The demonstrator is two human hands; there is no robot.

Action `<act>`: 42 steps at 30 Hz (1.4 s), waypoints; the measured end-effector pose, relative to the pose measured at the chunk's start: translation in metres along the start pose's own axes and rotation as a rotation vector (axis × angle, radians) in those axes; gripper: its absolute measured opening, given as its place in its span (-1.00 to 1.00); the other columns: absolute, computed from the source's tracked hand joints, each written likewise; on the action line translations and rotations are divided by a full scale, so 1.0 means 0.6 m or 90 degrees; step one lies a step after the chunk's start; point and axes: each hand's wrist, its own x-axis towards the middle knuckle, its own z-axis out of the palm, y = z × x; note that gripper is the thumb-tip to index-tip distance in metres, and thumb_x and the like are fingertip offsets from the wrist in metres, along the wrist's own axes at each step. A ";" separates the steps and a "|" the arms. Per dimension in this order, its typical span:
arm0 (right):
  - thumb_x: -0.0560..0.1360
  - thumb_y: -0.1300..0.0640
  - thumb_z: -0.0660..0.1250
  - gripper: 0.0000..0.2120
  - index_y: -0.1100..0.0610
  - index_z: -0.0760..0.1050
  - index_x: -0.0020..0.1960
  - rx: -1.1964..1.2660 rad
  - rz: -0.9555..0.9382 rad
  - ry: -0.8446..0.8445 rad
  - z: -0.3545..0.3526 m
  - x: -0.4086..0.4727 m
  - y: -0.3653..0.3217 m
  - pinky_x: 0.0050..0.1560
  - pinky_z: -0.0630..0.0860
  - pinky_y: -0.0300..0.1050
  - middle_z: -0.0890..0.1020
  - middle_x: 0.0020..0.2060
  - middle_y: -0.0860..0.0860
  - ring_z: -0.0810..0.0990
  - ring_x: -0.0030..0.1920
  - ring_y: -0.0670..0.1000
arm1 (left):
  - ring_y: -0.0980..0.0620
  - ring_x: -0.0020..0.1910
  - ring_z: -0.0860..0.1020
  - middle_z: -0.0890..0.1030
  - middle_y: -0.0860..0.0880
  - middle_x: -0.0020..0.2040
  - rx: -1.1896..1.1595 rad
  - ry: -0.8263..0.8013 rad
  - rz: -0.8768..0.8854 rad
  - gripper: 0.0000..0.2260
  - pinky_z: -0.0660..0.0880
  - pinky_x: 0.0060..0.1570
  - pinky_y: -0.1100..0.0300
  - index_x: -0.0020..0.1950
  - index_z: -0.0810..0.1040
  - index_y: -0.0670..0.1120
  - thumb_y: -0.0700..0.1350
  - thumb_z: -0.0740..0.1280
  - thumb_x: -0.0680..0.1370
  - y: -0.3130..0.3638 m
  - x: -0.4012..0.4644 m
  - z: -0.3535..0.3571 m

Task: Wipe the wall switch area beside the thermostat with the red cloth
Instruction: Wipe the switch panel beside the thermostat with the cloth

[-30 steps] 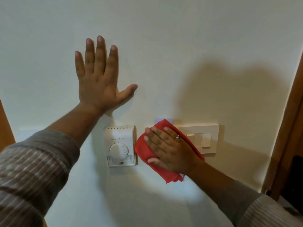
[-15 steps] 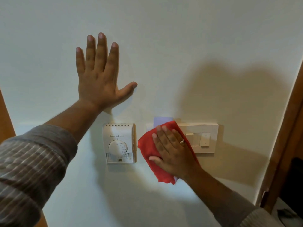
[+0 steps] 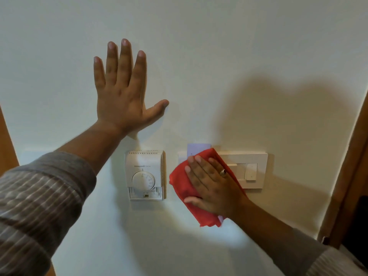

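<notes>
The red cloth (image 3: 180,181) is pressed flat against the wall by my right hand (image 3: 214,185), which wears a ring. It covers the left part of the white switch plate (image 3: 258,170), whose right switch stays visible. A pale card (image 3: 199,149) sticks up above the cloth. Just left of the cloth, not touching it, hangs the white dial thermostat (image 3: 145,175). My left hand (image 3: 123,92) lies flat on the bare wall above the thermostat with its fingers spread and nothing in it.
A brown wooden door frame (image 3: 354,166) runs down the right edge, and another wooden edge (image 3: 8,140) shows at the far left. My shadow falls on the cream wall above the switch plate.
My right hand has slid the cloth a little to the right and turned more upright over the switch plate. The left hand stays planted on the wall.
</notes>
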 end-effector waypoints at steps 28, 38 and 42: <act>0.65 -0.24 0.15 -0.32 0.16 0.14 0.60 0.082 -0.241 -0.106 -0.008 0.008 0.046 0.62 -0.05 0.07 0.14 0.59 0.10 0.06 0.62 0.11 | -0.43 0.60 0.08 0.11 -0.36 0.63 -0.003 -0.008 0.010 -0.04 0.02 0.52 -0.44 0.65 0.05 -0.17 0.50 0.09 0.51 -0.005 -0.002 0.003; 0.60 -0.38 -0.04 -0.14 0.30 0.04 0.57 -0.052 0.218 -0.061 0.008 0.017 -0.060 0.60 -0.14 0.16 -0.07 0.61 0.24 -0.15 0.62 0.23 | -0.46 0.58 0.11 0.14 -0.38 0.61 -0.004 -0.003 0.009 -0.05 0.04 0.50 -0.45 0.64 0.08 -0.19 0.49 0.09 0.52 -0.002 -0.002 0.002; 0.57 -0.36 0.17 -0.17 0.21 0.14 0.58 -0.033 -0.031 -0.061 0.008 -0.004 -0.026 0.61 -0.12 0.13 0.13 0.58 0.12 0.10 0.59 0.18 | -0.45 0.59 0.09 0.12 -0.37 0.62 -0.010 -0.009 0.008 -0.05 0.02 0.51 -0.45 0.65 0.06 -0.17 0.50 0.08 0.51 -0.003 -0.002 0.001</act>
